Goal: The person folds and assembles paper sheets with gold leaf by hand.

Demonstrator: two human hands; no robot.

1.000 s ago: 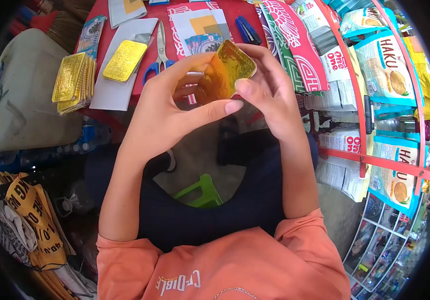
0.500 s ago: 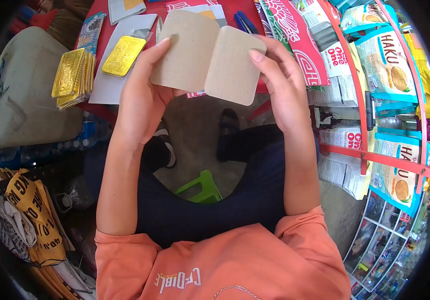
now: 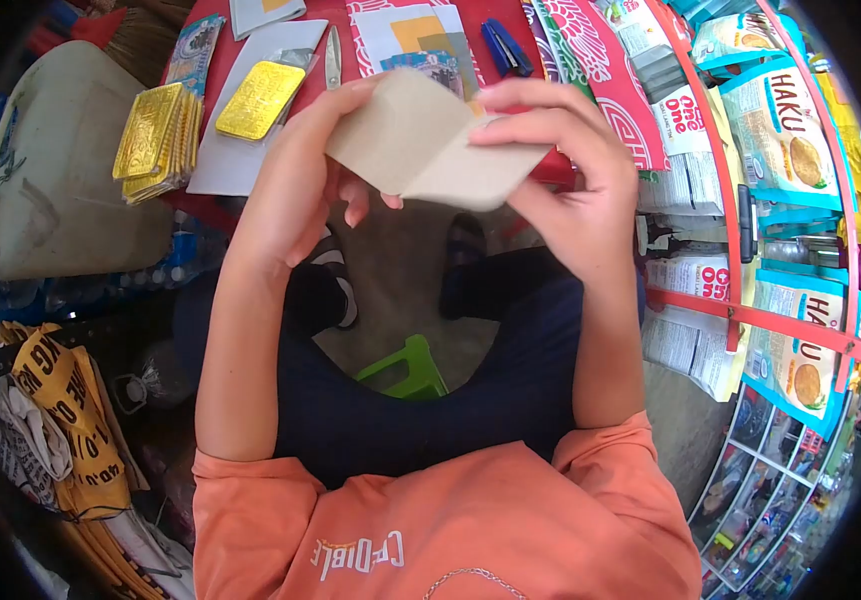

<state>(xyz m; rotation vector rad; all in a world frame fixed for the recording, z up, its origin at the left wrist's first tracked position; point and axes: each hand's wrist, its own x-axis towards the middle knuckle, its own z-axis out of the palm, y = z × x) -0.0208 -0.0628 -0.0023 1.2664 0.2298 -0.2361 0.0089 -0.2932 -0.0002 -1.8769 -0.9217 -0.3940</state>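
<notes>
Both hands hold a folded piece of plain grey-beige cardboard (image 3: 400,135) over the near edge of the red table (image 3: 342,18). My left hand (image 3: 300,165) grips its left panel, thumb along the top edge and other fingers partly hidden below. My right hand (image 3: 585,165) pinches the right panel, with fingers over its top and thumb under it. The panels bend at a crease in the middle. Near my left hand, a gold-coloured embossed bar (image 3: 260,100) lies on white paper (image 3: 218,165), beside a stack of similar gold bars (image 3: 157,145). Beyond the cardboard is a blue stapler (image 3: 505,48).
A slim silver tool (image 3: 333,60) and layered paper pieces (image 3: 380,35) lie on the table. A large whitish jerrycan (image 3: 80,170) stands at the left. Snack packs (image 3: 788,130) hang on a red rack (image 3: 695,302) at the right. A green stool (image 3: 410,368) shows between the legs.
The cardboard has tilted and folded more at its crease. My right hand's fingers have moved over its top edge. The paper pieces and stapler now show more fully behind it.
</notes>
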